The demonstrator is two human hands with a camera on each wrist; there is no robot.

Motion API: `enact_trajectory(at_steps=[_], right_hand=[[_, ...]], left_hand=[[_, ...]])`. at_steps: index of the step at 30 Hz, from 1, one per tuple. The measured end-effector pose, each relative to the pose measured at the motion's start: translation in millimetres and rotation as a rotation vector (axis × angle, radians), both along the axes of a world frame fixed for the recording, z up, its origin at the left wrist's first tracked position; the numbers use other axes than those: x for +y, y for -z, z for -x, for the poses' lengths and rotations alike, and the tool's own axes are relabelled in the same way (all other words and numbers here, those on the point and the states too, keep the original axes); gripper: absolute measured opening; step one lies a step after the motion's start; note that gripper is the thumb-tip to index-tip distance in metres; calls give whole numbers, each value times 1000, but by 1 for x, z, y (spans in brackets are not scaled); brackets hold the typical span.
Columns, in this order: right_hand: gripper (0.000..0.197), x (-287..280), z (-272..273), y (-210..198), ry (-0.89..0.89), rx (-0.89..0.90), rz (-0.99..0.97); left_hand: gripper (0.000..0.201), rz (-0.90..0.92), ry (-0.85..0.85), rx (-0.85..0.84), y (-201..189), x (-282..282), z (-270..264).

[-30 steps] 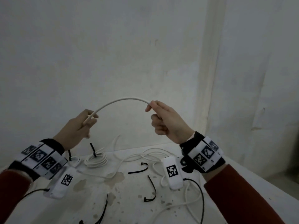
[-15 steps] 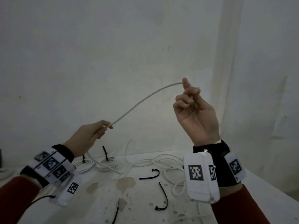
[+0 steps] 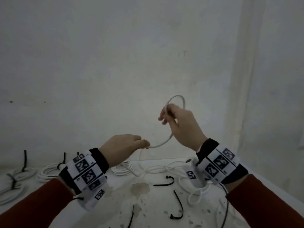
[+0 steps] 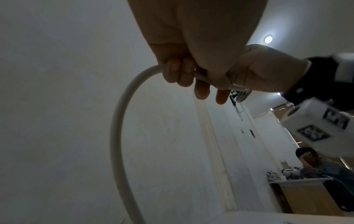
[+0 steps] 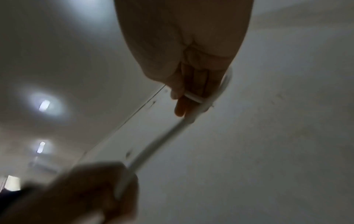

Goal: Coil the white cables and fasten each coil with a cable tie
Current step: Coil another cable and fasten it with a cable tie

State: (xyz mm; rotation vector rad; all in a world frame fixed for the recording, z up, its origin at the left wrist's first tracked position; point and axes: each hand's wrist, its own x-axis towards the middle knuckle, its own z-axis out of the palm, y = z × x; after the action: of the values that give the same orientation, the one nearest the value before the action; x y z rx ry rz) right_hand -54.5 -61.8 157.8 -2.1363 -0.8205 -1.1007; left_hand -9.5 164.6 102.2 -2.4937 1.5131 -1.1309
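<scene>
I hold a white cable in the air above the table. My right hand grips it at the upper right, where the cable curls into a small loop above the fingers. From there it sags down to my left hand, which pinches it lower and to the left. In the left wrist view the cable arcs downward from the fingers. Its remaining length trails onto the table.
Several tied white coils with black ties lie at the back left of the stained white table. Loose black cable ties lie in the middle. More loose white cable lies at the right. A wall stands close behind.
My right hand has come down and turned over, bending the cable into a small loop. My left hand has moved right, closer to the right hand, so the span between them is shorter.
</scene>
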Motion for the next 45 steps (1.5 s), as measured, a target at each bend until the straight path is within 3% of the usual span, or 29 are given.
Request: enact_trajectory(at_steps=[3,7,10,12,17,20,23,29,33,36,39,41,43,45], right_hand=[[10,-7,5,8,203,108,529],[20,-12,14,11,103,379,556],[51,-10,19,18,18,356,541],[54,-6,21,24,-126,418,332],[50,6,23,22,-486,578,-437],[43,5,25,10,-678,594,-705],[43,-2,28,-4,-884,607,-879],[46,-17,34,-27,-1105,535,-1079],[42,-30,34,-40,-1241,372,-1207],[37,-36,30,-46,-1347,279,-1264],[30,-37,20,-53,-1300,183,-1220],[28,-35,12,-56,-1165,155,-1125],[25,-34,4,-56,-932,130,-971],[20,-33,-4,-51,-574,75,-709]], left_hand=[[45,-33,4,-40,-5,5,0],[29,29,36,-35,-17,7,5],[22,135,88,-52,-28,2,7],[19,236,118,-21,-36,-2,6],[27,462,246,202,-36,-16,-6],[26,647,230,395,-31,-20,-12],[23,789,228,551,-20,-21,-21],[23,749,172,683,7,-39,-34],[23,706,111,688,27,-49,-40],[22,591,67,552,26,-59,-38],[42,445,46,356,20,-72,-33],[39,379,54,239,13,-78,-29],[26,330,82,153,5,-82,-24],[18,289,96,88,-2,-85,-18]])
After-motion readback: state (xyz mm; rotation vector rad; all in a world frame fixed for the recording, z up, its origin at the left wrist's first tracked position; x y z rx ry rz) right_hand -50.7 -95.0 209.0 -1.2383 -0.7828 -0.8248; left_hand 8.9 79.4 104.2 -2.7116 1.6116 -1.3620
